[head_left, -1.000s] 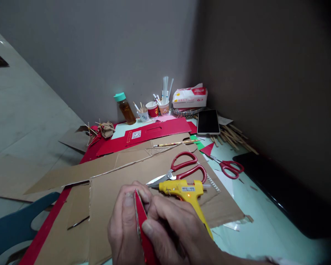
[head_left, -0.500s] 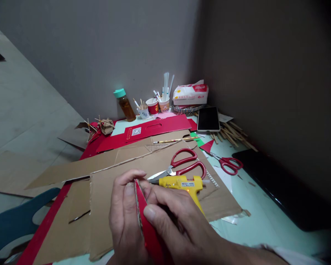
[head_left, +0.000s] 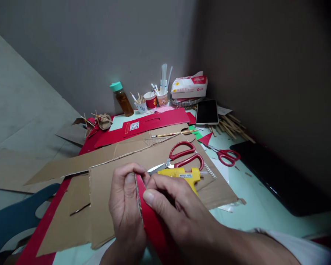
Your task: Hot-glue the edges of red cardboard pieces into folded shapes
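Note:
A red cardboard strip (head_left: pixel 151 217) with a rough, torn-looking edge is pinched between both hands near the bottom middle. My left hand (head_left: pixel 127 206) wraps round its far end from the left, fingers curled over the tip. From the right, my right hand (head_left: pixel 173 206) presses its thumb flat on the red face; its other fingers are partly hidden behind the strip. Just beyond the hands, a yellow glue gun (head_left: pixel 186 175) lies on brown cardboard (head_left: pixel 105 198), its nozzle pointing left. Large red-handled scissors (head_left: pixel 182 156) rest behind it, blades partly open.
Smaller red scissors (head_left: pixel 226 156) and a phone (head_left: pixel 206 112) lie to the right, near a black slab (head_left: pixel 276 180) and loose wooden sticks (head_left: pixel 231 125). Against the wall stand a bottle (head_left: pixel 123 100), paper cups (head_left: pixel 150 100) and a tissue pack (head_left: pixel 189 86). A blue chair (head_left: pixel 13 209) is at left.
The view has tilted slightly, so the tabletop things sit a little higher. Both hands keep their grip on the red strip, with only small finger shifts.

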### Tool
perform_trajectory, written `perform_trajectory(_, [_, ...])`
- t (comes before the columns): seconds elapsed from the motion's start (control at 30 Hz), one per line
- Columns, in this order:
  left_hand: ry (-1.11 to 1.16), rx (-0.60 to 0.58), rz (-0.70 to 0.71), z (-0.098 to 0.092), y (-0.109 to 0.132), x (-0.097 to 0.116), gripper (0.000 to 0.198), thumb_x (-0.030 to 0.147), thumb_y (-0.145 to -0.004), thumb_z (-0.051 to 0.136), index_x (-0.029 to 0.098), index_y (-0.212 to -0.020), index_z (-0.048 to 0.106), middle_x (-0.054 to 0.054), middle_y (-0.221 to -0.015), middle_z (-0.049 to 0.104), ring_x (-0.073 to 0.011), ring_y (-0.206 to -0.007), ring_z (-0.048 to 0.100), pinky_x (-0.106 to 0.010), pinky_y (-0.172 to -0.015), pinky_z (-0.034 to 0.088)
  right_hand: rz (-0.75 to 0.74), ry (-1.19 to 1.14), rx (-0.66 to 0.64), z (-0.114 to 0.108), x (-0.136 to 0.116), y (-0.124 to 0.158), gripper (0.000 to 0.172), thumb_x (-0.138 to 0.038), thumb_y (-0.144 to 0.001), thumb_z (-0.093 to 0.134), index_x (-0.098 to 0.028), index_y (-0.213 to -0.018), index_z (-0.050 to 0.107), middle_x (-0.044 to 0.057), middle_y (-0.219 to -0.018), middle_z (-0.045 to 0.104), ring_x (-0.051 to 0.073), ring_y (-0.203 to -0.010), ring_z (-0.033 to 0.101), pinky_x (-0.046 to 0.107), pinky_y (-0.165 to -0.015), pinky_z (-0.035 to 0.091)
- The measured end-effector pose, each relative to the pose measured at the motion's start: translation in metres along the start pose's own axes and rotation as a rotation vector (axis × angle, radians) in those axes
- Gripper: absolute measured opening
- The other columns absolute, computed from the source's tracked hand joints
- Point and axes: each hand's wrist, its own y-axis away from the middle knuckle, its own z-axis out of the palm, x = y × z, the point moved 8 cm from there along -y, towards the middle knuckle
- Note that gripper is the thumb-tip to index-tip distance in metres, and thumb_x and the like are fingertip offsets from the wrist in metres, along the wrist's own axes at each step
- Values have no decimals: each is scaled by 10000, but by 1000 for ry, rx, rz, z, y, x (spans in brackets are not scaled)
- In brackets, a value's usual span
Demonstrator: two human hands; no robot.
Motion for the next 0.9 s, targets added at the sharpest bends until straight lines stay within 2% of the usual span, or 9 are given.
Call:
perform_trajectory(0.3, [56,-11,-48,2,-1,-4,178,260,-995,533,242,-843,624,39,-676,628,-109,-599,592,-191,-605,528,50,-58,-17,-1,4,-1,232,-254,-979,474,-217,-751,495,-52,-736,532,113,-701,498,252,-641,365])
perform_trajectory(0.53, [49,0,-19,-1,1,-4,188,229,-998,526,242,-845,634,38,-706,648,-114,-712,643,-181,-703,551,73,-51,-46,0,2,0,219,-261,-957,491,-215,-744,502,-49,-741,548,118,-713,511,258,-649,377])
perform_trajectory(0.63, [46,-8,-4,-1,1,-4,180,244,-994,536,244,-843,634,38,-697,655,-122,-693,643,-195,-686,559,44,-43,-58,1,-3,-1,223,-211,-936,487,-210,-714,479,-57,-700,525,109,-677,497,254,-630,373])
perform_trajectory(0.9, [4,-33,53,3,1,0,197,224,-1007,511,249,-857,635,49,-688,653,-121,-710,640,-216,-762,552,18,13,12,0,-5,-1,253,-163,-899,473,-197,-650,441,-41,-686,500,127,-686,458,290,-664,327])
